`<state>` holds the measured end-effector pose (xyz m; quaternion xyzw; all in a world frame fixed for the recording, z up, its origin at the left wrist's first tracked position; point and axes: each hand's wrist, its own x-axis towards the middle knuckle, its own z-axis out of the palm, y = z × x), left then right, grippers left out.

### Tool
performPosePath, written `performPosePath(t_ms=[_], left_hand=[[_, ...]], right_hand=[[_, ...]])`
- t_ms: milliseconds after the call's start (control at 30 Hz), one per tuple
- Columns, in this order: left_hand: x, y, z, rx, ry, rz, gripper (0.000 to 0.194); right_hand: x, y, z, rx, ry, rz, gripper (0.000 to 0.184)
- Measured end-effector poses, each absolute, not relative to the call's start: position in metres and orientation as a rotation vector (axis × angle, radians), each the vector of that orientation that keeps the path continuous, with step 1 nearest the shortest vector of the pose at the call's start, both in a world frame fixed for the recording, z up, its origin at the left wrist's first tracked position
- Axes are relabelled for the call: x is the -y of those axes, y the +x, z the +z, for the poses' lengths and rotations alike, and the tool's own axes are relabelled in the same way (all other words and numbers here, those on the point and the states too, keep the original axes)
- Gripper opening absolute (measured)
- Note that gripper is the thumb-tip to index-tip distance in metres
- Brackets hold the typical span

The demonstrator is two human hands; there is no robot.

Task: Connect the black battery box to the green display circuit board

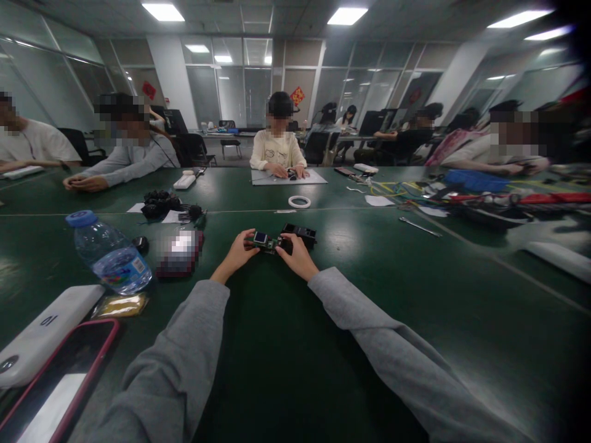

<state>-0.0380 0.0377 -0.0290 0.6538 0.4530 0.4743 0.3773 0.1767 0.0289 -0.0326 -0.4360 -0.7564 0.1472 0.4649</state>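
Note:
A small green circuit board with a little screen point(261, 238) is held between my two hands, just over the green table. My left hand point(239, 253) pinches its left end, by the screen. The right end is gripped by the thumb and fingers of my right hand point(298, 255), which hide part of it. Right behind my right hand lies a black plastic casing point(302, 234); I cannot tell whether the hand touches it.
To my left are a water bottle point(111, 255), a dark red-edged device point(180, 253), a white power bank point(48, 332) and a phone point(60, 381). A white ring point(299, 202), black cables point(161, 204) and a metal wrench point(420, 227) lie farther off. Several people sit around.

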Motion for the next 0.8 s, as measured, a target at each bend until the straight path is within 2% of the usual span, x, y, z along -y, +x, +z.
performPosePath(t_ms=[400, 567, 800], left_hand=[[-0.037, -0.039, -0.029, -1.180, 1.654, 1.202, 0.062], [-0.035, -0.037, -0.026, -1.188, 1.642, 1.204, 0.062], [-0.031, -0.034, -0.020, -1.192, 1.645, 1.195, 0.060]], right_hand=[[-0.025, 0.177, -0.028, 1.887, -1.144, 0.242, 0.038], [-0.019, 0.173, -0.022, 1.959, -1.078, 0.341, 0.047], [-0.011, 0.172, -0.015, 1.994, -1.062, 0.464, 0.037]])
